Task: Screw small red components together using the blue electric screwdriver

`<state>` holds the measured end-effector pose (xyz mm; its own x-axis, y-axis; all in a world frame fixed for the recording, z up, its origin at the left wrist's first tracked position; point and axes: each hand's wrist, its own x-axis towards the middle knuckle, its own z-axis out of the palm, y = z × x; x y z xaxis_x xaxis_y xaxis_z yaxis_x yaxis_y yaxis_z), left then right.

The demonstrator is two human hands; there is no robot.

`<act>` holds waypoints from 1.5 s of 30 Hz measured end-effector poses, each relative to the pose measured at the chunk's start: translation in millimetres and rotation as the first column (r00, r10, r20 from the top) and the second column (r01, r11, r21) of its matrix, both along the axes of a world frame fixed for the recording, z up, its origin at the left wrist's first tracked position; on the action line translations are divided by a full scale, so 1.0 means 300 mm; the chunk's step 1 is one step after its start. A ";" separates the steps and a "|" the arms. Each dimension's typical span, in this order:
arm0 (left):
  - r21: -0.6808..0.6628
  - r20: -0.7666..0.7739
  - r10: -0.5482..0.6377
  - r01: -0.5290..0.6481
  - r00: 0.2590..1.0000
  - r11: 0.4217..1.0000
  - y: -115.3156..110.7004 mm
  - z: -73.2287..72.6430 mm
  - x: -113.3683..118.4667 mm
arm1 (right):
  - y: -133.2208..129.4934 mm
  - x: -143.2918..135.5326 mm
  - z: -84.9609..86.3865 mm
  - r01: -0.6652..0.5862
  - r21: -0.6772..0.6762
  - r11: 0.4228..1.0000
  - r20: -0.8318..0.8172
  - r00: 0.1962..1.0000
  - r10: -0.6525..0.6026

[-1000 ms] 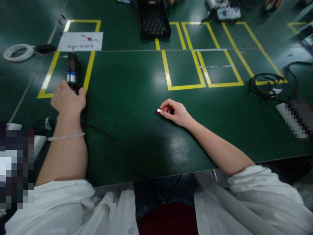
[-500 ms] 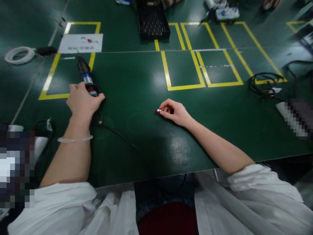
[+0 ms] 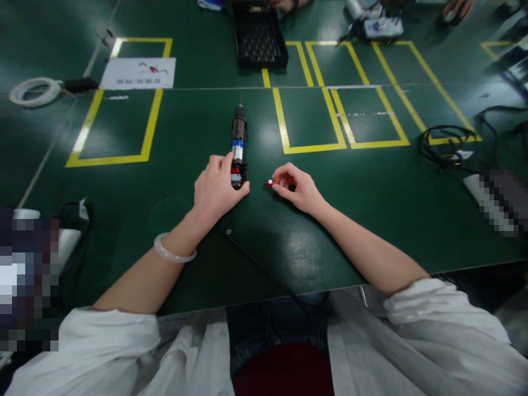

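My left hand [image 3: 214,190], on the near side of the black tray [image 3: 264,61], has thumb and fingers closed around the rear of the electric screwdriver [image 3: 238,135], which lies toward me from the tray's left side. I expect it to be rigid and fairly weighty, perhaps slick on the silvery band, so the thick rear body seems the place to grasp. Its long axis runs away from me, thin tip toward the tray. Farther right, also on the tray's near side, my right hand [image 3: 303,190] pinches a small red piece [image 3: 270,183]. It is probably light, stiff and easily dropped, best held at its orange end. It lies roughly crosswise, red end pointing left.
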<state>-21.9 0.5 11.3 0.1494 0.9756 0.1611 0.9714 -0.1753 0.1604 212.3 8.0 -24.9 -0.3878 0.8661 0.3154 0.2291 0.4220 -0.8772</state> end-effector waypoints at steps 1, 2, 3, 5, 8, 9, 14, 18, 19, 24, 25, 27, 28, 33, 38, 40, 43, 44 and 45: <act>0.005 -0.006 -0.033 0.033 0.999 0.999 -0.014 -0.003 0.021 | -0.001 0.000 0.003 0.006 0.030 1.000 0.022 1.000 -0.006; 0.013 -0.009 -0.063 0.063 0.998 0.998 -0.027 -0.005 0.039 | -0.002 0.001 0.006 0.011 0.062 0.998 0.045 0.999 -0.014; 0.020 -0.007 -0.090 0.090 0.996 0.996 -0.038 -0.007 0.053 | -0.003 0.002 0.008 0.016 0.094 0.995 0.065 0.998 -0.022; 0.025 0.002 -0.130 0.130 0.992 0.991 -0.057 -0.009 0.074 | -0.004 0.004 0.009 0.018 0.144 0.989 0.095 0.995 -0.032; 0.016 0.011 -0.164 0.164 0.986 0.986 -0.075 -0.007 0.092 | -0.006 0.003 0.007 -0.004 0.169 0.986 0.135 0.991 -0.019; 0.012 0.012 -0.174 0.174 0.985 0.985 -0.078 -0.007 0.095 | -0.007 0.002 0.006 -0.021 0.167 0.986 0.154 0.988 -0.005; 0.024 0.015 -0.216 0.215 0.976 0.976 -0.085 -0.007 0.101 | -0.008 -0.002 0.003 -0.082 0.170 0.982 0.205 0.978 0.046; 0.034 0.018 -0.226 0.225 0.974 0.974 -0.087 -0.010 0.097 | -0.012 0.001 0.006 -0.053 0.180 0.982 0.211 0.977 0.014; 0.032 0.016 -0.226 0.225 0.974 0.974 -0.088 -0.010 0.097 | -0.013 0.002 0.007 -0.050 0.176 0.983 0.212 0.977 0.012; 0.020 -0.025 -0.220 0.220 0.975 0.975 -0.094 -0.002 0.106 | -0.024 -0.001 0.017 -0.037 0.206 0.978 0.205 0.979 -0.006; 0.017 -0.032 -0.215 0.215 0.976 0.976 -0.094 0.000 0.110 | -0.025 -0.002 0.021 -0.030 0.210 0.977 0.210 0.978 -0.015; 0.012 -0.042 -0.199 0.200 0.979 0.980 -0.090 0.003 0.120 | -0.027 -0.002 0.029 -0.022 0.208 0.978 0.222 0.975 -0.026; 0.009 -0.045 -0.189 0.190 0.981 0.982 -0.088 0.005 0.125 | -0.028 -0.002 0.033 -0.019 0.201 0.979 0.225 0.974 -0.027; -0.008 -0.051 -0.153 0.153 0.987 0.988 -0.073 0.010 0.129 | -0.032 -0.006 0.036 -0.049 0.172 0.984 0.196 0.980 0.015; -0.042 -0.088 -0.149 0.146 0.985 0.988 -0.051 0.017 0.088 | -0.031 -0.008 0.023 -0.087 0.173 0.981 0.186 0.981 0.054; -0.031 -0.107 -0.125 0.122 0.986 0.992 -0.032 0.017 0.052 | -0.027 -0.002 0.018 -0.084 0.150 0.985 0.181 0.982 0.056; -0.026 -0.108 -0.052 0.049 0.993 0.998 0.008 0.015 -0.026 | -0.021 0.006 0.014 -0.074 0.142 0.987 0.168 0.985 0.050; -0.034 -0.103 -0.021 0.017 0.994 0.999 0.023 0.015 -0.058 | -0.020 0.007 0.013 -0.071 0.145 0.987 0.166 0.985 0.046; -0.042 -0.098 0.012 -0.017 0.995 0.999 0.038 0.016 -0.094 | -0.020 0.008 0.012 -0.068 0.147 0.987 0.166 0.985 0.043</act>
